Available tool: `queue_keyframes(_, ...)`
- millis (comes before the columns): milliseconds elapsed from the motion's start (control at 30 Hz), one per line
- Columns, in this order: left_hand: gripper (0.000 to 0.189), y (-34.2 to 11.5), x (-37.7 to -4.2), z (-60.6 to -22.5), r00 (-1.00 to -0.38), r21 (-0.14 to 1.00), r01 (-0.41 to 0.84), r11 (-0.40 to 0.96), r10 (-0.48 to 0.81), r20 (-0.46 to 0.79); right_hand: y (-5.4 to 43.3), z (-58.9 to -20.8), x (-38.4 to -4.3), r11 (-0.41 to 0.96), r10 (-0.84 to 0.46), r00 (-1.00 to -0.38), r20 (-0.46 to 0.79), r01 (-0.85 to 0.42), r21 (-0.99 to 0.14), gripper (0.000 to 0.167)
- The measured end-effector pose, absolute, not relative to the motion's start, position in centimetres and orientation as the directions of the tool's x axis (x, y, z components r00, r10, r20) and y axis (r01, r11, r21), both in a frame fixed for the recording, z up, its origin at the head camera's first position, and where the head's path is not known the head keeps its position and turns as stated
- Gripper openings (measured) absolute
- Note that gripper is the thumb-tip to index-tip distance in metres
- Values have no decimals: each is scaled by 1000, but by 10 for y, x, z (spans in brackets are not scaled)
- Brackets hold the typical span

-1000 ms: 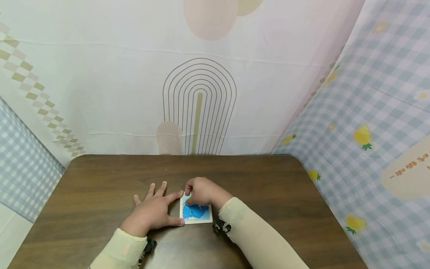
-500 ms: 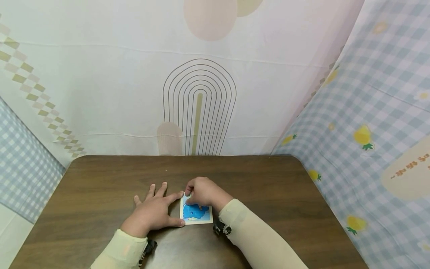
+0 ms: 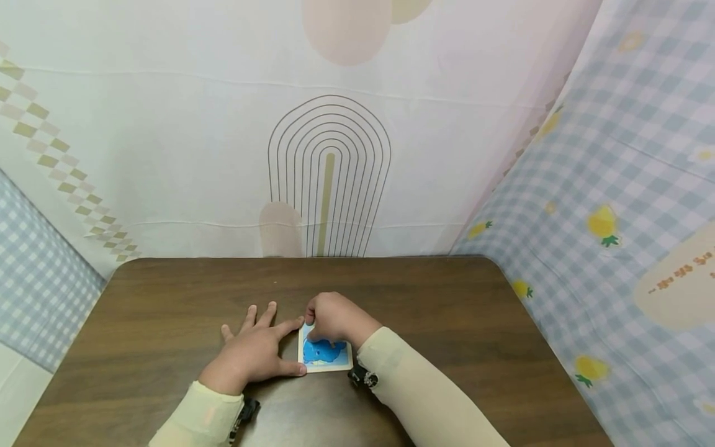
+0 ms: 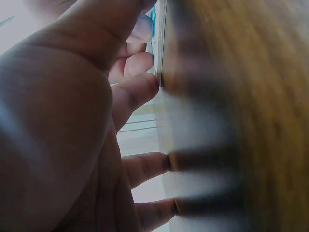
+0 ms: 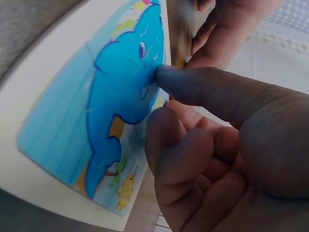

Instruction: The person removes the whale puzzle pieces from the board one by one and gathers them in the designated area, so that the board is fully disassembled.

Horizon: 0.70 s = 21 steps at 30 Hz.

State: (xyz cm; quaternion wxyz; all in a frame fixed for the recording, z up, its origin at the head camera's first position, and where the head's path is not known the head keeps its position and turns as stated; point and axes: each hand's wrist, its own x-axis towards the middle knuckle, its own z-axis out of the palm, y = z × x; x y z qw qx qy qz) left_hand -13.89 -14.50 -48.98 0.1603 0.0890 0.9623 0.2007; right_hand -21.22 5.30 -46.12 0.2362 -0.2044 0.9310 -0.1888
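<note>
A small square picture board (image 3: 326, 359) with a cream border and a blue whale (image 5: 120, 63) lies on the brown table. My left hand (image 3: 248, 354) spreads its fingers at the board's left side. Its thumb tip meets the lower left corner and its index fingertip the upper left corner; the other fingertips rest on the tabletop. Over the upper part of the board bends my right hand (image 3: 335, 320). Its thumb (image 5: 193, 87) touches the whale, while its curled fingers (image 5: 181, 154) grip at the board's edge. The right hand hides part of the picture.
The dark wooden table (image 3: 436, 298) extends around both hands. Behind it hangs a pale printed cloth (image 3: 195, 155), and a blue checked cloth (image 3: 564, 186) drapes along the right side. Each sleeve carries a black wrist device (image 3: 362, 376).
</note>
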Motion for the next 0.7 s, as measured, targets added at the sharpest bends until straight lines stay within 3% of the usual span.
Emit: queue_keyframes(700,104,-145,-138,-490,-935,412,104,905,231,-271,53,-463,-226,839,-473,-740,-479,-211,-502,24)
